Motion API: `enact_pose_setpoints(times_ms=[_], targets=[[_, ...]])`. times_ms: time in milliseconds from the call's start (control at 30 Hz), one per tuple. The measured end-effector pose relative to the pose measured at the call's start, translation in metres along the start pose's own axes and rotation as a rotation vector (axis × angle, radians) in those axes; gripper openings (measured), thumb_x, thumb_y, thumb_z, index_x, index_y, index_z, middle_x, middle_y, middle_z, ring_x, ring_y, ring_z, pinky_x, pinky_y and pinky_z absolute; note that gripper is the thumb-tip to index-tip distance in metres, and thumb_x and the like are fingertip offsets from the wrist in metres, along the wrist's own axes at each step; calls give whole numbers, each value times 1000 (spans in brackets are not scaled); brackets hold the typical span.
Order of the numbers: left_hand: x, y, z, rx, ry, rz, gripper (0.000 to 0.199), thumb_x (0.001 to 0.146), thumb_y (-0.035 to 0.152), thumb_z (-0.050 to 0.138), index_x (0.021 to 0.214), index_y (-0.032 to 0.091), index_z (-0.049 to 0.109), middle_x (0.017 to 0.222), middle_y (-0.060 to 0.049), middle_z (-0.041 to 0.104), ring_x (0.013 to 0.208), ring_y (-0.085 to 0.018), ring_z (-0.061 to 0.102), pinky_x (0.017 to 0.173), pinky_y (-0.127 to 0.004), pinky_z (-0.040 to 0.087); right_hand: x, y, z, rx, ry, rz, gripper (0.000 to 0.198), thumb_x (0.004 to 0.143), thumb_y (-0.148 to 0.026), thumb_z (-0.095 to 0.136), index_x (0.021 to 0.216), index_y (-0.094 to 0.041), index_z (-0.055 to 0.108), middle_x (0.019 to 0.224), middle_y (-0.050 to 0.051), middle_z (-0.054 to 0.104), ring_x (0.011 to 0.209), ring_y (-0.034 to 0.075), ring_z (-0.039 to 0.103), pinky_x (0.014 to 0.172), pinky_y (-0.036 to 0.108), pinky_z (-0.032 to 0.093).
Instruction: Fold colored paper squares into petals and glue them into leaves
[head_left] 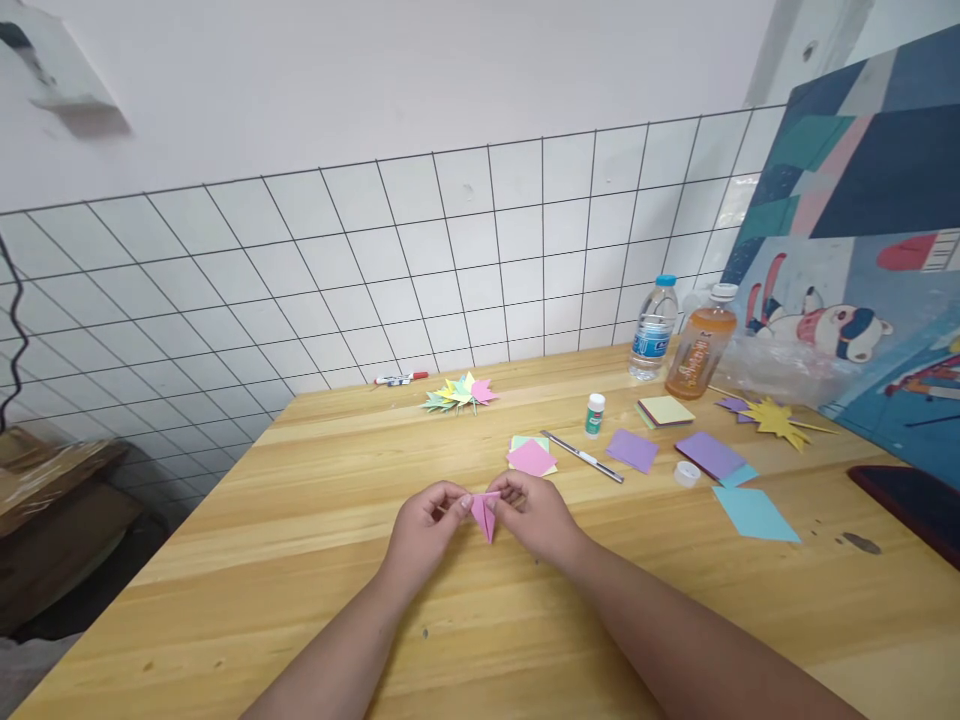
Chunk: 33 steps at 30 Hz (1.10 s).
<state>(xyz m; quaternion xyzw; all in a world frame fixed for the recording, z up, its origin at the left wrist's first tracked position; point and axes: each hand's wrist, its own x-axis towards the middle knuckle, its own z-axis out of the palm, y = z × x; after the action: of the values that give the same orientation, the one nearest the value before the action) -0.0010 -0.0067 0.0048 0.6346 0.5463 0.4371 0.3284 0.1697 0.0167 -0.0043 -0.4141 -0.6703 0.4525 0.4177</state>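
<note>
Between my two hands is a small piece of folded pink paper (486, 515), its narrow point toward me and its wider edge away. My left hand (429, 528) pinches the left corner between thumb and fingers. At the right corner, my right hand (536, 512) grips it the same way. A crease or slit runs down its middle. Just beyond my right hand lies a short stack of square paper with a pink sheet (532, 458) on top. A pen (582, 456) rests beside that stack.
A glue stick (595, 415), purple paper (632, 450), a white cap (686, 473) and blue paper (756, 513) lie to the right. Behind stand a water bottle (654, 330) and an orange drink bottle (701, 342). Folded paper pieces (459, 393) and markers (401, 379) sit near the wall.
</note>
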Motion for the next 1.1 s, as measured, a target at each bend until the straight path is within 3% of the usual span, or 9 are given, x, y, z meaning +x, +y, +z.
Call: enact_pose_setpoints(times_ms=[200, 367, 767, 933, 1100], targets=[[-1, 2, 4, 19, -7, 6, 23, 75, 38, 60, 72, 16, 66, 66, -3, 67, 61, -15, 59, 58, -24, 45, 1, 0, -2, 5, -15, 26, 16, 78, -28, 53, 76, -17, 63, 72, 3, 66, 67, 14, 60, 65, 24, 47], [-4, -1, 7, 41, -51, -8, 25, 74, 36, 62, 90, 17, 68, 74, -4, 68, 65, -16, 60, 59, -24, 45, 2, 3, -3, -67, 19, 35, 17, 78, -29, 52, 76, -17, 63, 71, 2, 66, 65, 14, 60, 64, 24, 46], [-3, -2, 9, -9, -74, -38, 25, 74, 40, 62, 80, 17, 68, 70, -4, 69, 64, -17, 60, 58, -24, 45, 1, 7, -4, -90, -19, 5, 11, 77, -27, 55, 77, -20, 64, 74, 1, 68, 68, 15, 61, 62, 24, 46], [-4, 0, 6, -12, -79, -22, 23, 79, 36, 57, 75, 17, 69, 73, -4, 70, 69, -17, 61, 65, -24, 46, 0, 6, -3, -123, -29, -23, 10, 77, -26, 56, 74, -20, 64, 73, 1, 68, 68, 15, 61, 64, 25, 46], [-3, 0, 3, -24, -28, -30, 23, 77, 36, 59, 73, 16, 68, 71, -4, 70, 69, -18, 61, 65, -25, 47, 1, 1, -2, 27, 11, 29, 15, 75, -27, 57, 84, -18, 64, 76, 3, 67, 70, 15, 62, 66, 25, 48]])
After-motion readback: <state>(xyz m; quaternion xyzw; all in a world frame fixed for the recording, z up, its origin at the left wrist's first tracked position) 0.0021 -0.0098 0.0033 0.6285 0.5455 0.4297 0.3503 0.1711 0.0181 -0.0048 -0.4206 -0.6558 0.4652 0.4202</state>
